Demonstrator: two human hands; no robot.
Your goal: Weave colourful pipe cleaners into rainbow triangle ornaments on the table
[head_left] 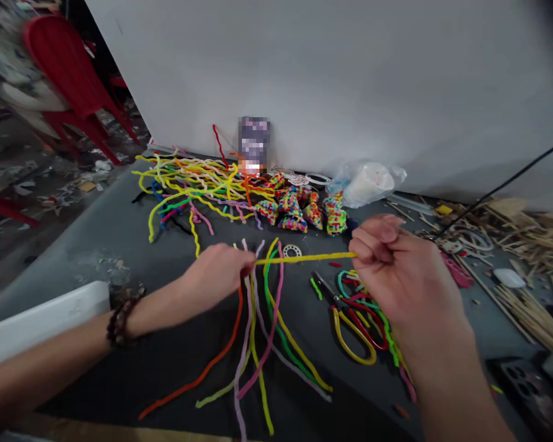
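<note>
A yellow yarn strand (308, 258) is stretched taut and nearly level between my two hands. My left hand (223, 269) is closed in a pinch on its left end. At the other end my right hand (387, 264) grips it in a fist, palm side partly showing. Several loose strands lie below my left hand, among them an orange one (212, 363), a pink one (270, 344) and a green one (288, 341). A small white ring with holes (292, 250) rests just behind the taut strand. Yellow and red handled scissors (354, 334) lie left of my right wrist.
A pile of coloured strands (188, 184) covers the back left. Multicoloured knotted bundles (292, 212) sit beside it, before a phone (254, 144) leaning on the wall. A plastic-wrapped roll (371, 183) stands behind. Thin wooden sticks (525, 264) clutter the right; a white box (46, 319) lies left.
</note>
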